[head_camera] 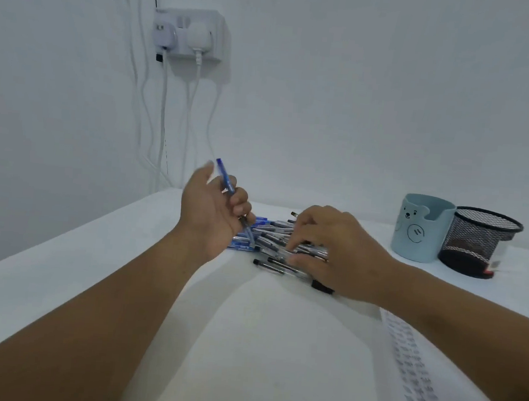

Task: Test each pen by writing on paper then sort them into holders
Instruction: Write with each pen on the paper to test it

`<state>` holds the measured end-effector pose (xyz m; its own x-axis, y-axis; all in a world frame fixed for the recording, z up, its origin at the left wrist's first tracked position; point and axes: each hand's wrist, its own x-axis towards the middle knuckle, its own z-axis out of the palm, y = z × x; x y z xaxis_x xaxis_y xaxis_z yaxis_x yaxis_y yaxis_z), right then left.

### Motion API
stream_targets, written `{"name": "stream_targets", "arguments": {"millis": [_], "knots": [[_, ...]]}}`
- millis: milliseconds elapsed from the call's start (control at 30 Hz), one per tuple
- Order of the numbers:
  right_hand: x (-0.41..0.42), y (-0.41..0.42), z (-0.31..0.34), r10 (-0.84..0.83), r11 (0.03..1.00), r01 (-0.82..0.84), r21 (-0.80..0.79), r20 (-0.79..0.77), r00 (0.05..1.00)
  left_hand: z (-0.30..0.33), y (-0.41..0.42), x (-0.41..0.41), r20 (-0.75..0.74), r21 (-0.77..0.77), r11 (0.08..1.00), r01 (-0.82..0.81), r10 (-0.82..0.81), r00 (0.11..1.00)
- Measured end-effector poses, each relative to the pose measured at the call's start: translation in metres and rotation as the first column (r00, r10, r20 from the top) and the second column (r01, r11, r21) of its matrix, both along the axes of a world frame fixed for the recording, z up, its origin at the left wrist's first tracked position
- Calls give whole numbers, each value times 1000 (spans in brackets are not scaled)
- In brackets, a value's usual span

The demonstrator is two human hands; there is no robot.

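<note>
Two holders stand near the white tabletop's [60, 279] far right edge: a blue bear-face cup [420, 231], contents hidden, touching a black mesh cup [478, 242]. Left hand [215, 210] grips a blue pen [227, 178] upright; right hand's [338, 253] curled fingers rest on the pen pile [273, 235]. Written paper [414, 370] lies at the near right; a plugged wall socket [190, 34] hangs behind.

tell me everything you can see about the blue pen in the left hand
The blue pen is a slim stick pen with a blue cap end pointing up and away toward the wall, and a clear-looking lower barrel that runs down past the fingers. It looks like plastic. It is tilted, lifted off the table, above the left edge of the pile of pens. The left hand grips it around the middle with curled fingers; nothing else touches it. Its tip is hidden.
</note>
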<state>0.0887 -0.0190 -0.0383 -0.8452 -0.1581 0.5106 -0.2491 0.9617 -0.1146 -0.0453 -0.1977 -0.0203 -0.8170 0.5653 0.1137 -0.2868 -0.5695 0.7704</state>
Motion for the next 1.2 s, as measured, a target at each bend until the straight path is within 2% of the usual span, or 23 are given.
{"name": "stream_targets", "arguments": {"millis": [67, 133, 400, 600, 667, 767, 833, 933, 1067, 1100, 1133, 1200], "knots": [[21, 11, 2, -18, 999, 17, -37, -18, 1000, 5, 6, 6, 143, 117, 993, 6, -23, 989], [43, 23, 3, -31, 997, 29, -72, -37, 999, 7, 14, 12, 210, 162, 986, -30, -5, 978], [108, 67, -5, -156, 963, 138, -230, -63, 986, 10, 76, 64, 201, 223, 966, 129, -175, 964], [129, 84, -12, -285, 939, 230, -256, -202, 937, 2, 118, 109, 196, 262, 932, 252, -307, 931], [131, 86, -16, -303, 939, 255, -232, -205, 931, -9, 124, 118, 171, 259, 921, 291, -340, 925], [129, 82, -15, -314, 948, 298, -107, -196, 929, -19, 124, 126, 118, 211, 918, 336, -365, 923], [128, 79, -14, -325, 944, 329, -16, -200, 924, -21, 121, 129, 39, 146, 921, 362, -371, 928], [129, 73, -13, -398, 912, 405, 62, -102, 912, -23, 117, 130, -136, -33, 932, 362, -363, 922], [128, 73, -13, -456, 890, 457, 9, -34, 889, -29, 118, 118, -428, -197, 958, 206, -273, 862], [128, 76, -14, -471, 881, 470, -47, -13, 882, -29, 116, 113, -556, -261, 960, 105, -239, 796], [130, 80, -15, -477, 872, 474, -121, 8, 879, -28, 114, 108, -684, -346, 938, -27, -232, 691], [134, 87, -19, -483, 828, 472, -302, 41, 875, -31, 109, 98, -815, -510, 810, -288, -349, 462]]}}
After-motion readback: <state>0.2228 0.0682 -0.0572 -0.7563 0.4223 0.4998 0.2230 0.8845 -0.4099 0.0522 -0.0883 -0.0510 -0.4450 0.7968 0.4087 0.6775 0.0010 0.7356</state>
